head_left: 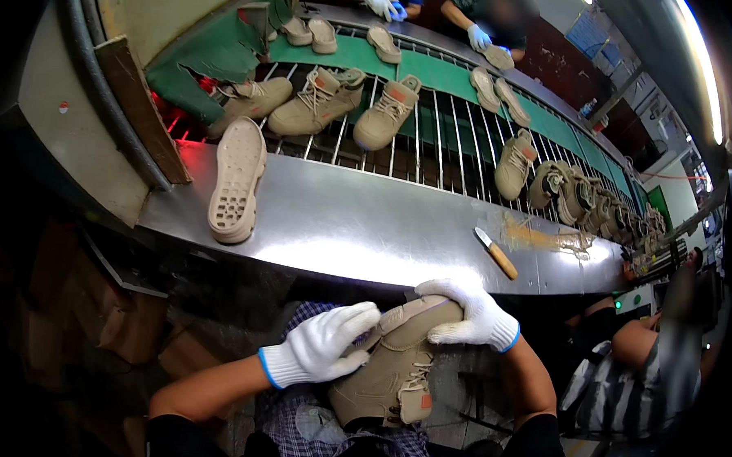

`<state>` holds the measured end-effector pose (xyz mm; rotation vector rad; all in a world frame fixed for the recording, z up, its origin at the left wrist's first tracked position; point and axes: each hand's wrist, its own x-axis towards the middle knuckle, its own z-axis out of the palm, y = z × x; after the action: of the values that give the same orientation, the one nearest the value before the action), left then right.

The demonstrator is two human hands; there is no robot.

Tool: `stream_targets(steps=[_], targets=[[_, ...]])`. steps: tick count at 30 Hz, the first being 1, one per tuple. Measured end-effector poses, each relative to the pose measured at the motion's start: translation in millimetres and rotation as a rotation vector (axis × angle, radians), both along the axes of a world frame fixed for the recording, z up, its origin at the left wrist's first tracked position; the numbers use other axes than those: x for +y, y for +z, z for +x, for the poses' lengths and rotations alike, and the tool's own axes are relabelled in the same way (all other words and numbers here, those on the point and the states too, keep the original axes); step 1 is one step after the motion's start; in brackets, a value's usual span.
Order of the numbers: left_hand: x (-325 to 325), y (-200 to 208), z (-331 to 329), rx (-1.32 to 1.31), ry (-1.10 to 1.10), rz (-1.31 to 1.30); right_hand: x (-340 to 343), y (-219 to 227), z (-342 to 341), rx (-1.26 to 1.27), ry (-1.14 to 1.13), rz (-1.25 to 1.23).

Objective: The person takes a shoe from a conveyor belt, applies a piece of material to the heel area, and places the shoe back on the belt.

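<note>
A beige lace-up shoe (384, 376) rests over my lap, toe pointing up and away, heel toward me. Along its upper left side runs a paler sole (415, 312). My right hand (472, 315), in a white knit glove with a blue cuff, grips the toe end, fingers over the top and thumb on the near side. Also gloved in white, my left hand (320, 345) is pressed to the shoe's left side, fingers and thumb curved at the sole's edge. Part of the sole is hidden behind the gloves.
Ahead is a metal bench edge (342, 219) with a loose sole (237, 182) and a wooden-handled knife (496, 253). Beyond it, a rod conveyor (443, 142) carries several shoes and soles. Two gloved people work across it; another person (638, 363) sits at right.
</note>
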<state>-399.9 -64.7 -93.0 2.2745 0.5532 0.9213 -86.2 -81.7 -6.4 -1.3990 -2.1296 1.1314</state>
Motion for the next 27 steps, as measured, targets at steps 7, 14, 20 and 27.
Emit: stream_targets(steps=[7, 14, 20, 27], targets=[[13, -11, 29, -0.133, -0.115, -0.329, 1, 4, -11, 0.037, 0.026, 0.043], [29, 12, 35, -0.132, -0.370, -0.870, -11, 6, -4, 0.015, -0.029, 0.015], [14, 8, 33, -0.063, -0.270, -0.484, -16, -20, 6, 0.057, -0.100, -0.037], [2, 4, 1, 0.024, -0.270, -0.328, -15, -32, -1, 0.089, -0.183, -0.097]])
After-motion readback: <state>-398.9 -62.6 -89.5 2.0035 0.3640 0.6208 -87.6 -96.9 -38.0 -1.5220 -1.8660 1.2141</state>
